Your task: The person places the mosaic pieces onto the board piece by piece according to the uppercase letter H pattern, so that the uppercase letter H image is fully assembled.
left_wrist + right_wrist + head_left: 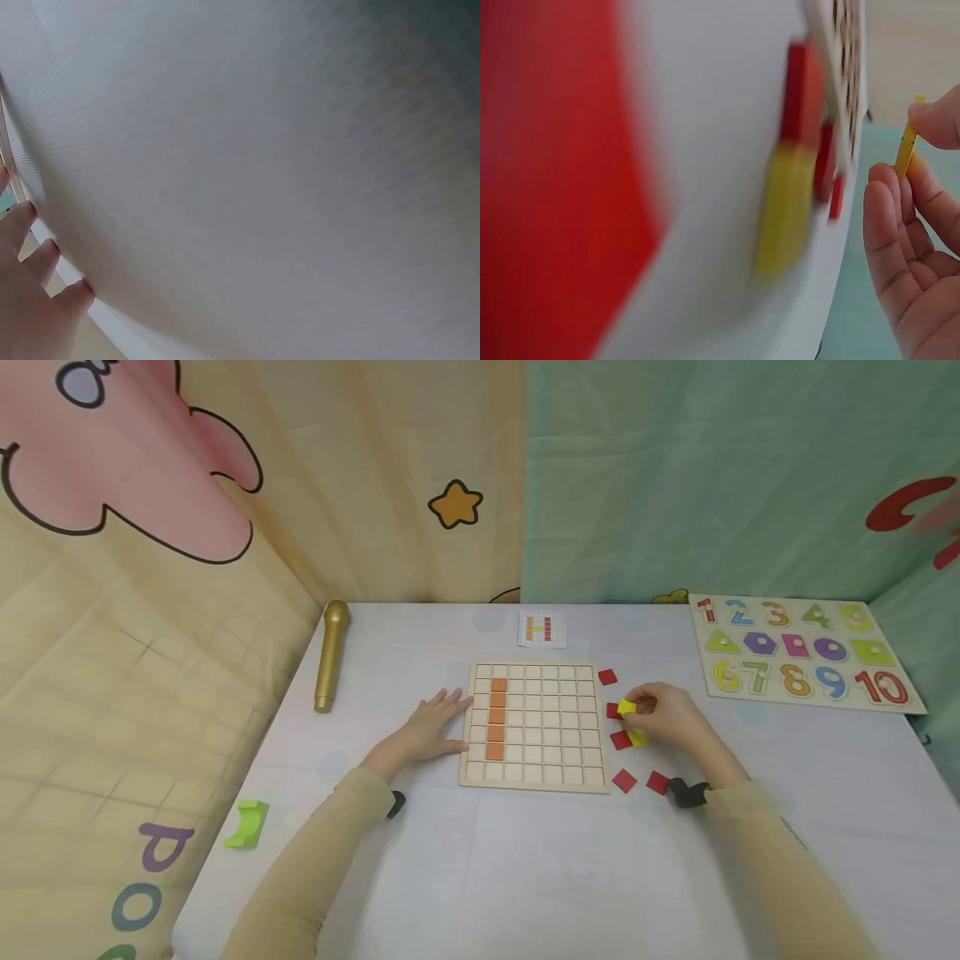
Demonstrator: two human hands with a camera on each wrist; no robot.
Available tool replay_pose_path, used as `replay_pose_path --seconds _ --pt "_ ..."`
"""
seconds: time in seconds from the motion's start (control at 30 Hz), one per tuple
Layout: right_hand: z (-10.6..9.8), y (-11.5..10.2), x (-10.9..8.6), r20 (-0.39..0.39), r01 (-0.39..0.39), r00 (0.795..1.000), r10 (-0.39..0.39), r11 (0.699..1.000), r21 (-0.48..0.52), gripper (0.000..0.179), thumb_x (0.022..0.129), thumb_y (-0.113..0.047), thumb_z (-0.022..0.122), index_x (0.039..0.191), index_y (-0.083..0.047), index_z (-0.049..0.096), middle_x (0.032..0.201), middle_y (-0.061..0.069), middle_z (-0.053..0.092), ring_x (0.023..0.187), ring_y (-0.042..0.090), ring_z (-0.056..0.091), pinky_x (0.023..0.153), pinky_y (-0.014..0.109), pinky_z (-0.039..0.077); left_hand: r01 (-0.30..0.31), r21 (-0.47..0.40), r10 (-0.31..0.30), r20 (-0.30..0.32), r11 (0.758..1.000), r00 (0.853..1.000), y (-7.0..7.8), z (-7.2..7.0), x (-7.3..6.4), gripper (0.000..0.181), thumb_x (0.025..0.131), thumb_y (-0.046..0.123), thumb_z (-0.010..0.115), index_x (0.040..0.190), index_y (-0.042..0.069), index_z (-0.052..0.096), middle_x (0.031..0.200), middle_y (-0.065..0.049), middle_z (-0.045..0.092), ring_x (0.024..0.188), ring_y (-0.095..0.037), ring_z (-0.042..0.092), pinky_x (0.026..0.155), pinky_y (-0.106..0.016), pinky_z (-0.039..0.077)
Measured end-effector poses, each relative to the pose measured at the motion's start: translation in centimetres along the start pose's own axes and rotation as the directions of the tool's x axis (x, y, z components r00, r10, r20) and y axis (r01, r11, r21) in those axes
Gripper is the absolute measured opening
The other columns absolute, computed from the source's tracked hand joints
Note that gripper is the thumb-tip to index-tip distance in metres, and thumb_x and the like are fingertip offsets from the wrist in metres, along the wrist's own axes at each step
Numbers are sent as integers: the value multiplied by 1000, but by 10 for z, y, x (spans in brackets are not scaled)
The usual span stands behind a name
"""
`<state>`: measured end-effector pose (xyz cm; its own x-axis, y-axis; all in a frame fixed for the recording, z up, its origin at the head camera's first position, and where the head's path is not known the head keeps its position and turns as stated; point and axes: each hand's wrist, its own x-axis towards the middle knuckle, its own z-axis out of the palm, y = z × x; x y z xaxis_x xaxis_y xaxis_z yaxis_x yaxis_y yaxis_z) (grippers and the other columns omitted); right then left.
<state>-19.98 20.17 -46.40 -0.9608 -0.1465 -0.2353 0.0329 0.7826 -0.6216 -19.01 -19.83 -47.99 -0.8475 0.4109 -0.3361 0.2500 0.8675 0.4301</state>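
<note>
A wooden grid board [555, 727] lies mid-table, with several orange square tiles [497, 717] in one column near its left side. My left hand [427, 731] rests at the board's left edge, its fingers spread and thumb touching the frame. Between thumb and fingers, my right hand [667, 714] pinches a yellow square tile [907, 142], raised just off the board's right side. Below that hand, another yellow tile [784, 210] lies on the table against a red tile [620, 741]. More red tiles [624, 781] are scattered along the board's right edge.
A small pattern card [542, 629] lies behind the board. At the back left is a gold microphone-shaped object [331, 656], with a green curved block [247, 824] nearer the front. A number-and-shape puzzle board [806, 653] occupies the back right. Curtains hang behind the table.
</note>
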Motion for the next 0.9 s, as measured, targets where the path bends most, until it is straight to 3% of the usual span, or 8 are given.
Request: replay_pose_path --seconds 0.17,0.3,0.43,0.6,0.9 --pt "23 -38 8 9 120 993 -121 989 83 37 85 -19 74 114 1 64 102 15 64 93 26 58 83 34 54 1 4 -1 -5 1000 1000 0 1 -1 87 90 41 70 158 19 22 167 -9 8 154 -33 0 123 -58 2" --pt "47 -71 17 50 215 973 -224 966 142 33 82 -19 76 107 -1 66 93 10 64 87 22 58 79 31 51 0 -5 0 -5 1000 1000 0 1 -1 86 90 41 70 158 18 23 167 -9 9 154 -34 1 123 -59 2" --pt "68 -95 26 97 238 963 -252 962 134 29 82 -19 77 105 -3 67 88 6 63 83 19 55 74 27 48 -1 -3 1 -9 1000 1000 1 1 -1 86 89 41 70 158 18 23 167 -9 10 154 -34 1 123 -59 2" --pt "84 -110 34 152 226 959 -238 970 91 28 84 -19 76 106 -3 67 83 6 60 77 18 52 68 26 44 3 4 -3 -12 1000 1000 0 2 0 86 89 41 70 158 18 24 167 -9 10 154 -34 2 123 -59 3" --pt "93 -114 41 144 273 952 -270 962 2 27 84 -12 73 108 0 69 90 8 58 76 17 53 68 25 45 13 -3 -13 -6 1000 1000 0 1 0 87 89 42 70 158 20 23 167 -7 8 154 -31 0 124 -56 1"
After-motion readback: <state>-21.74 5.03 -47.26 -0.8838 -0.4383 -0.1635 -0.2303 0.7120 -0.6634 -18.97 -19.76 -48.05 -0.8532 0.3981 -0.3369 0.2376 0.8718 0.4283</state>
